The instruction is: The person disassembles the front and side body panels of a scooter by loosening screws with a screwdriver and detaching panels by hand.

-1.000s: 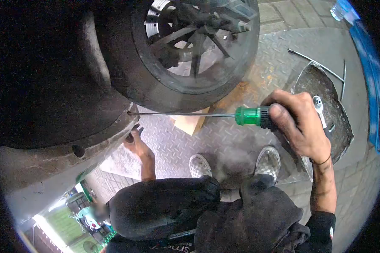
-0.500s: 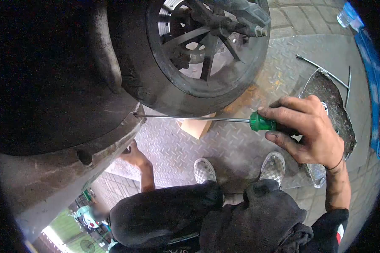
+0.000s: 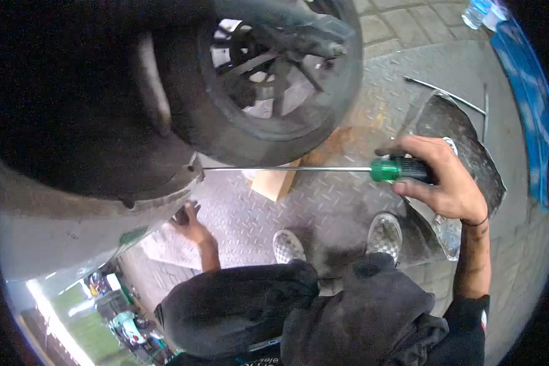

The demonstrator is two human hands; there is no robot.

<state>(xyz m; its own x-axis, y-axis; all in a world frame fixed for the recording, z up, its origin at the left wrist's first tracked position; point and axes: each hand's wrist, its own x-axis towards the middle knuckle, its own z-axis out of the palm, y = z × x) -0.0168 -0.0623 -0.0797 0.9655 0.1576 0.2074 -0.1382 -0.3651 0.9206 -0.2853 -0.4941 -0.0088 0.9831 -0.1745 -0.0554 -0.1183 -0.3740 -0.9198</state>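
A screwdriver (image 3: 287,169) with a long steel shaft and a green and black handle lies across the view. My right hand (image 3: 448,177) is closed around that handle, thumb below and fingers above. The shaft's far end meets the corner of a dusty vehicle body panel (image 3: 165,201), close to a small hole; whether the tip sits inside cannot be made out. Below the panel's lower edge is my left hand (image 3: 195,232), fingers curled around something dark and blurred. Just above the shaft stands a wheel (image 3: 274,134) with a black tyre and spokes.
Under the wheel is a diamond-plate metal floor (image 3: 323,213), with a cardboard box (image 3: 271,185) on it. To the right lie a dirty dark panel (image 3: 470,131), a metal T-bar (image 3: 448,96) and a blue object (image 3: 524,91). A plastic bottle (image 3: 474,13) is at the top right.
The view has shifted, with the wheel and floor objects appearing further left. My right fingers have slid back along the handle, showing more of it. The shaft's end now appears at the panel corner's outer edge.
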